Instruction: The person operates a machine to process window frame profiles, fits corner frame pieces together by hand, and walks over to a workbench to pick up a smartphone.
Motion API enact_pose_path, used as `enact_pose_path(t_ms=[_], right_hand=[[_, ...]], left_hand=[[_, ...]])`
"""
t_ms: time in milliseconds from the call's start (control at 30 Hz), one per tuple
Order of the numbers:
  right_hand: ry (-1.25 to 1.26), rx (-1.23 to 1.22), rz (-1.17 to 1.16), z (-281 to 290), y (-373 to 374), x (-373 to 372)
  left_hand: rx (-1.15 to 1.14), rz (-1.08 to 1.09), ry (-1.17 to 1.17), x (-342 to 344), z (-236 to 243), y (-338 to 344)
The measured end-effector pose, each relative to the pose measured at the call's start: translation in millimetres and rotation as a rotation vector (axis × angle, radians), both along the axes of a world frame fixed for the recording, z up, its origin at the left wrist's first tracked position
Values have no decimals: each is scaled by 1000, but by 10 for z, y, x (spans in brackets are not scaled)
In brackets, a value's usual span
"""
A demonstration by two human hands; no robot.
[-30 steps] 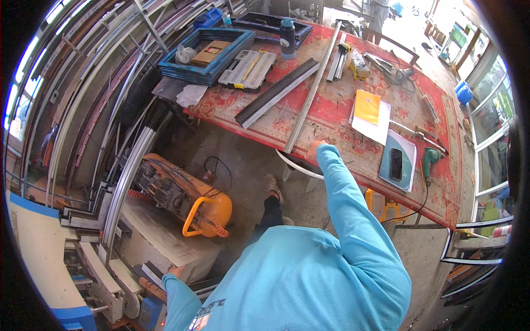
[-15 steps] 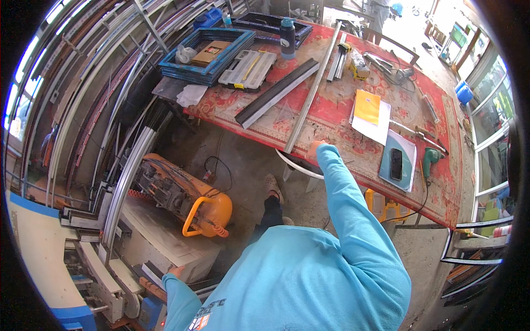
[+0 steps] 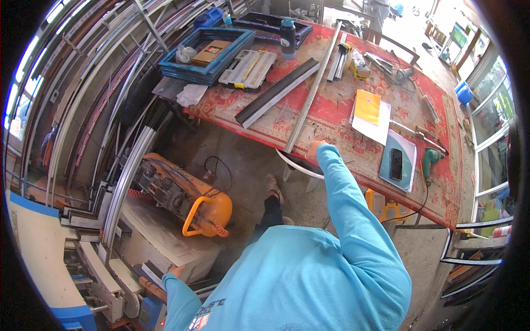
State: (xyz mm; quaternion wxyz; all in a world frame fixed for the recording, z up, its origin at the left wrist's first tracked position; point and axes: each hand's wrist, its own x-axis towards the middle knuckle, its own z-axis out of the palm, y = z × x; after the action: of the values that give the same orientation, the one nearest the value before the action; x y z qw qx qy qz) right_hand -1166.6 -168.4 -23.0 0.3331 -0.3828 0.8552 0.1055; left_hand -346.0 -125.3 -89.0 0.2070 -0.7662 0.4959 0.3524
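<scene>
My right arm in a light blue sleeve reaches forward to the front edge of the work table, which has a worn red patterned cover. There my right hand rests on the edge, just right of the near end of a long metal bar; its fingers are mostly hidden. Low on the left, my left hand is beside a pale strip on a machine and a grey box-like base. It is too small to make out its grip. A dark channel profile lies left of the bar.
An orange air compressor stands on the floor at left, below racks of long profiles. The table bears blue frames, an organizer case, a bottle, papers, a phone and a green power tool.
</scene>
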Motion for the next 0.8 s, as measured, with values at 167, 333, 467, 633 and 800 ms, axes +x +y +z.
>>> enact_pose_path(t_ms=[167,333,467,633,800], right_hand=[[3,-10,-26,-149,-24,-65],[-24,3,-13,-34,-26,-23],[-83,4,-8,-124,-53,-88],[-84,-6,-14,-155,-50,-106],[-96,-2,-8,-59,-66,-54]], left_hand=[[13,-48,-1,70,19,-29],[42,-86,13,202,-101,-9],[63,-143,-5,176,-85,-44],[76,-151,-9,176,-108,-70],[66,-133,-14,298,-178,-19]])
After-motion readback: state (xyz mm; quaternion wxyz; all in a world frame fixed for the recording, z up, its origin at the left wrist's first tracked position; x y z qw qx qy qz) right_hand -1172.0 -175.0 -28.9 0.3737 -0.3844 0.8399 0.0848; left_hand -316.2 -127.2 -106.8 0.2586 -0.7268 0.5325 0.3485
